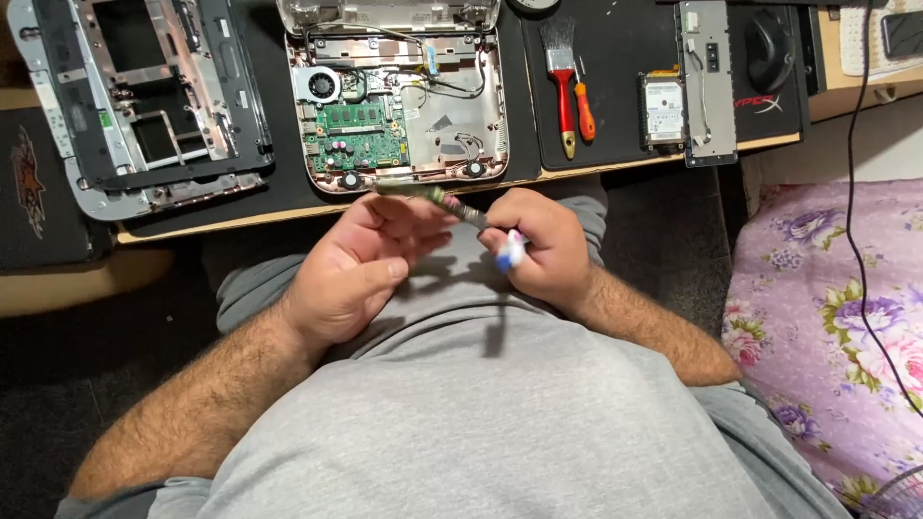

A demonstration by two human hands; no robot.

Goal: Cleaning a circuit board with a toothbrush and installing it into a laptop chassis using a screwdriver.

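The small green circuit strip (pixel 435 195) sits over my lap, just off the desk edge (pixel 317 213), and my right hand (pixel 538 248) is closed around its near end together with a blue-and-white pen-like tool (pixel 511 252). My left hand (pixel 361 264) curls loosely, fingertips touching the strip. Past them lies the opened laptop base (pixel 399 111), beside it a red-handled brush (pixel 562 91).
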